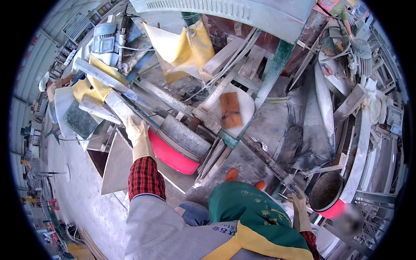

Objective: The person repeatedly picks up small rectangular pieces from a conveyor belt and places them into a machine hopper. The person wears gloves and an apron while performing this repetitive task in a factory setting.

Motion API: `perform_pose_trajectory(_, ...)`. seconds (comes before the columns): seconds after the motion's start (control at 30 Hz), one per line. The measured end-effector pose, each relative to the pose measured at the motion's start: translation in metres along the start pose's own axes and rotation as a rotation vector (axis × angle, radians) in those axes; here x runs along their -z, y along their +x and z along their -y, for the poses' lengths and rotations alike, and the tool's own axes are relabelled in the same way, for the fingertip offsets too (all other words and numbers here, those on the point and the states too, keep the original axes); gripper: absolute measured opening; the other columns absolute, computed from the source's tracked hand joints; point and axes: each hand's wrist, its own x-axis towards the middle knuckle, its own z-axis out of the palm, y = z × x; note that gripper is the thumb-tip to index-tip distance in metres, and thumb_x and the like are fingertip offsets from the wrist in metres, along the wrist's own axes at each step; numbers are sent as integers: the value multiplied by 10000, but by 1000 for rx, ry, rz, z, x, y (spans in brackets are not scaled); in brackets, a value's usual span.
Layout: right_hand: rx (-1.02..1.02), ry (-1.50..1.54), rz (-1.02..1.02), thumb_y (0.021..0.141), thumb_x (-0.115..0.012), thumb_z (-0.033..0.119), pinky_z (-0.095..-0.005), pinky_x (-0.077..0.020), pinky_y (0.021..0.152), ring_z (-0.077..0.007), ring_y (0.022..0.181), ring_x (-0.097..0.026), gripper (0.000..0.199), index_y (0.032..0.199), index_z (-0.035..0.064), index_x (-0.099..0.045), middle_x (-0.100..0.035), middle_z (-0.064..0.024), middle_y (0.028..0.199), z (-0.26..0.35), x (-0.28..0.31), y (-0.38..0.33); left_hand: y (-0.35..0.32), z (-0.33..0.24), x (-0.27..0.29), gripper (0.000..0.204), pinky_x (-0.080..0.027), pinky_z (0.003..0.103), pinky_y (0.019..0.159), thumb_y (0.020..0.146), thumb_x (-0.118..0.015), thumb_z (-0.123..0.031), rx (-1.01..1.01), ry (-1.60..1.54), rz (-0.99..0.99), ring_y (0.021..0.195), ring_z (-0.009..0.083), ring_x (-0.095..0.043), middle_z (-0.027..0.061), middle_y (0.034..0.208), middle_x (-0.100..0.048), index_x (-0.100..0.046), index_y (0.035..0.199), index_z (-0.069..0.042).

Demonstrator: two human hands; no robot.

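My left hand (138, 138), in a cream rubber glove, reaches forward onto the edge of a pale narrow board (121, 107). Its fingers are stretched out and the thumb stands apart. Just right of it, a grey drum-like wheel (184, 135) sits above a bright pink curved basin (173, 155). My right hand (300, 209), also gloved, is low on the right at the near end of a long dirty metal bar (268, 160). Its fingers appear closed round that end, partly hidden. A bucket (326, 190) with a dark inside stands right beside it.
A rust-brown block (230, 110) lies on a white round-edged plate (247, 106). Yellow sheeting (195, 50) hangs ahead, below a large pale machine housing (229, 15). Stone offcuts and planks crowd the left. A grey sheet-lined trough (310, 125) stands right. Another person's arm (63, 81) shows far left.
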Motion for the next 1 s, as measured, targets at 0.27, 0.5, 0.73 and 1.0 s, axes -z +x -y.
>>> perform_pose_trajectory(0.27, -82, -117, -4, 858, -568, 53, -316, -520, 568, -207, 656, -614, 530, 1349, 53, -369, -633, -176, 853, -25, 9, 4, -12, -8, -2, 428, -339, 446, 990, 860, -484, -328, -158, 295, 8, 1165, 376, -434, 203, 1309, -398, -434, 1213, -92)
perform_pose_trajectory(0.5, -43, -171, -143, 821, -564, 95, -288, -511, 588, -187, 674, -618, 473, 1282, 51, -470, -645, -158, 842, -30, 4, 10, 7, 12, 5, 695, -236, 393, 1100, 841, -447, -509, -24, 236, 373, 1348, 348, -241, 195, 1472, -214, -280, 1418, -158)
perform_pose_trajectory(0.73, -41, -232, -164, 807, -543, 119, -273, -506, 606, -160, 678, -620, 481, 1277, 49, -469, -658, -130, 839, -17, -20, 2, 46, 57, -36, 945, -220, 403, 1100, 716, -542, -693, -7, 266, 476, 1359, 355, -205, 261, 1468, -148, -291, 1420, -115)
perform_pose_trajectory(1.0, -52, -461, -251, 791, -530, 109, -310, -520, 576, -193, 639, -618, 518, 1303, 68, -460, -649, -148, 837, -78, 11, 17, 18, 24, -25, 924, -324, 424, 1040, 613, -693, -318, 147, -186, 353, 1312, 334, -289, 176, 1447, -197, -267, 1419, -165)
